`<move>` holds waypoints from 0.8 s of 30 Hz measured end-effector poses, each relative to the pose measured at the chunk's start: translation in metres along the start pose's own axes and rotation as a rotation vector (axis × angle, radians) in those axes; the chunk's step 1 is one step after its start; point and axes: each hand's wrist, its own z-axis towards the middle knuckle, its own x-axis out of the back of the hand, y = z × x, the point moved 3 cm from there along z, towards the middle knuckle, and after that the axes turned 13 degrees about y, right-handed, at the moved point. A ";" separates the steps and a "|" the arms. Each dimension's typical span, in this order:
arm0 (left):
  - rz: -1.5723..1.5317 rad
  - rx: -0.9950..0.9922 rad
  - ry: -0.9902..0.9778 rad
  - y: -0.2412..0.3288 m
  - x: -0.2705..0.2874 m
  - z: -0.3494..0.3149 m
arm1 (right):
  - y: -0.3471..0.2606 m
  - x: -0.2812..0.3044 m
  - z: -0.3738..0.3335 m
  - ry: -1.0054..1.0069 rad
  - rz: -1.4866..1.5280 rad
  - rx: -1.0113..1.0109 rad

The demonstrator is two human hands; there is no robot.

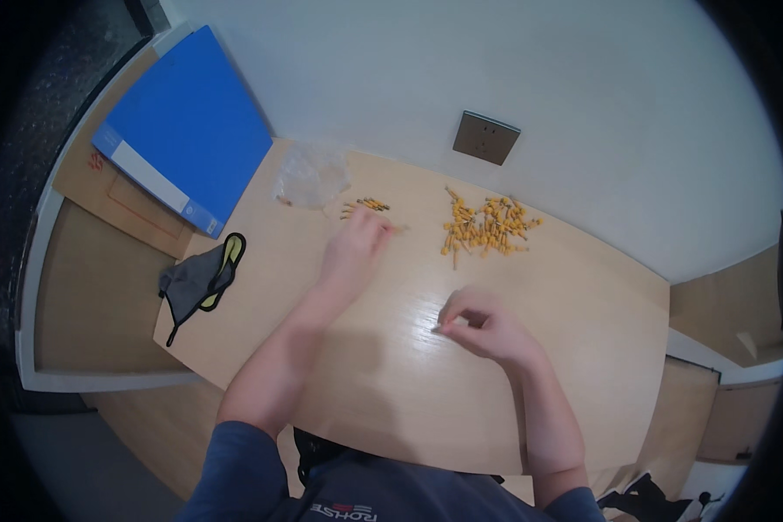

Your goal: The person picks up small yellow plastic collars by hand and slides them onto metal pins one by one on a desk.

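My left hand (357, 244) is closed in a pinch just in front of a small row of thin yellow pieces with dark tips (370, 205). A blurred yellowish bit shows at its fingertips, too smeared to name. Nearer to me and to the right, my right hand (485, 327) is held over the table with thumb and forefinger pinched together. Something small and dark-ended pokes out of that pinch, and its kind cannot be made out. Beyond the right hand lies a loose heap of similar small yellow stick-like pieces (487, 228), several with thicker yellow ends.
A crumpled clear plastic bag (311, 177) lies at the back left of the wooden table (583, 322). A blue folder (187, 117) leans at the left over a brown envelope (117, 204). Near the left edge is a grey and black fabric item (202, 277). A wall socket (486, 137) sits behind the heap.
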 end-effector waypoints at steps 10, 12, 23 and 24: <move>-0.450 0.107 -0.375 0.051 -0.027 -0.040 | -0.003 0.016 0.006 0.445 0.169 -0.406; -0.447 0.113 -0.467 0.048 -0.031 -0.041 | 0.000 0.016 0.006 0.408 0.158 -0.355; -0.518 0.297 -0.502 0.052 -0.030 -0.038 | 0.008 0.012 0.006 0.377 0.190 -0.291; -0.517 0.298 -0.502 0.052 -0.030 -0.038 | 0.009 0.012 0.006 0.376 0.191 -0.291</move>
